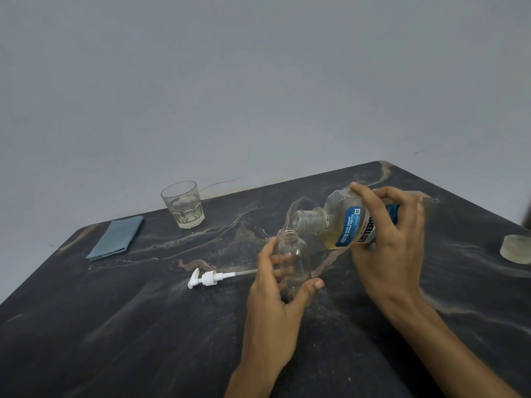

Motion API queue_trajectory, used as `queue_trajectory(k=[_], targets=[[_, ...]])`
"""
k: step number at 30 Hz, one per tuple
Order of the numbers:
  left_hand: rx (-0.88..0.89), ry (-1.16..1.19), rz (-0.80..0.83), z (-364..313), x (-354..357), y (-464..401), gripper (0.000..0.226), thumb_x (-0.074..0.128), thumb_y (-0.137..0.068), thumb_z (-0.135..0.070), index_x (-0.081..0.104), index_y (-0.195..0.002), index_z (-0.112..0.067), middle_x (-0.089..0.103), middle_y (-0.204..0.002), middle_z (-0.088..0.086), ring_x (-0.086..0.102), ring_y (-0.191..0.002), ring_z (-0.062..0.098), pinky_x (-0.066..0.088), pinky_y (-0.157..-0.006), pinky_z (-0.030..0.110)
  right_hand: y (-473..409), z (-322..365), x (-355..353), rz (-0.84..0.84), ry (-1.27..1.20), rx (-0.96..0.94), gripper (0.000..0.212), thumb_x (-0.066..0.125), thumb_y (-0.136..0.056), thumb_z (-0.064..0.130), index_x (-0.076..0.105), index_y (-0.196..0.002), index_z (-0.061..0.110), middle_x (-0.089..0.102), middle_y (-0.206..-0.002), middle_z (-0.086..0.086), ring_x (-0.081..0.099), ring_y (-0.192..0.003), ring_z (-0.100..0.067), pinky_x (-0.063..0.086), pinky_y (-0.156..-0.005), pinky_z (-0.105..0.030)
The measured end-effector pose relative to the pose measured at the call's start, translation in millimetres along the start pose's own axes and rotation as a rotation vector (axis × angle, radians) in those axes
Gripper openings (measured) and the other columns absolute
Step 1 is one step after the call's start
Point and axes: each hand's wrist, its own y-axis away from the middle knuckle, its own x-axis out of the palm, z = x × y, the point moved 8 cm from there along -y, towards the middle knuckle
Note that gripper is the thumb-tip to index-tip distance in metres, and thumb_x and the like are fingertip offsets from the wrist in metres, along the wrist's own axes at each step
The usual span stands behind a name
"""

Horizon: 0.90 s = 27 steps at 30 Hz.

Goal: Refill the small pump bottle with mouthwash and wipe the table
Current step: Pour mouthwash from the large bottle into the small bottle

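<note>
— Can you read the label on the mouthwash bottle [349, 225]?
— Partly; the right hand [388, 239] covers the end of the name and the bottle's base.
— And that pale thing at the far right [517, 249]?
— Cut by the edge, can't tell what it is. Both forearms leave the picture at the bottom.

Dark marbled table [143, 326]; folded blue cloth [116, 237] and glass [184, 204] near far edge, pump [207, 278] mid-table, cap [517, 249] at right edge.

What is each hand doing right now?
Left hand: closed around the small clear bottle, keeping it upright.
Right hand: closed on the mouthwash bottle, tipped toward the small bottle's mouth.
</note>
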Motion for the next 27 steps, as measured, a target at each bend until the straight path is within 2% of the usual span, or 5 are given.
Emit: queue_trajectory(k=[7, 11, 13, 16, 27], targets=[[0.013, 0.002, 0.0, 0, 0, 0, 0.081, 0.069, -0.064, -0.056, 0.018, -0.125, -0.068, 0.05, -0.112, -0.036, 0.057, -0.104, -0.007, 0.054, -0.083, 0.021, -2, 5, -3, -0.011, 0.025, -0.033, 0.092, 0.077, -0.052, -0.018, 0.048, -0.13, 0.02, 0.033, -0.117, -0.004, 0.035, -0.111, -0.023, 0.042, -0.092, -0.062], [0.012, 0.01, 0.002, 1, 0, 0, 0.079, 0.069, -0.063, -0.057, 0.019, -0.124, -0.068, 0.05, -0.111, -0.038, 0.057, -0.104, -0.009, 0.052, -0.081, 0.014, -2, 8, -5, -0.023, 0.064, -0.035, 0.095, 0.075, -0.053, -0.019, 0.044, -0.131, 0.024, 0.033, -0.118, -0.003, 0.035, -0.113, -0.022, 0.033, -0.103, -0.06], [0.016, 0.009, 0.0, 0, 0, 0, 0.079, 0.069, -0.064, -0.057, 0.019, -0.124, -0.067, 0.051, -0.111, -0.037, 0.057, -0.103, -0.009, 0.051, -0.08, 0.011, -2, 7, -4, -0.008, 0.077, -0.017, 0.097, 0.074, -0.054, -0.019, 0.041, -0.133, 0.027, 0.032, -0.118, -0.002, 0.037, -0.115, -0.022, 0.016, -0.116, -0.046], [0.011, 0.005, -0.004, 0, -1, -1, 0.078, 0.069, -0.064, -0.056, 0.019, -0.123, -0.069, 0.051, -0.111, -0.037, 0.056, -0.103, -0.01, 0.049, -0.079, 0.008, -4, 7, -2, 0.016, 0.09, -0.003, 0.098, 0.074, -0.054, -0.018, 0.04, -0.134, 0.027, 0.032, -0.119, -0.003, 0.041, -0.117, -0.028, -0.001, -0.117, -0.027], [0.003, -0.006, -0.005, 0, -1, -1, 0.076, 0.069, -0.065, -0.053, 0.02, -0.121, -0.07, 0.05, -0.111, -0.038, 0.056, -0.103, -0.011, 0.048, -0.079, 0.006, -8, 11, -4, 0.027, 0.117, -0.018, 0.104, 0.075, -0.053, -0.019, 0.034, -0.135, 0.03, 0.029, -0.12, -0.003, 0.034, -0.121, -0.024, -0.002, -0.117, -0.027]])
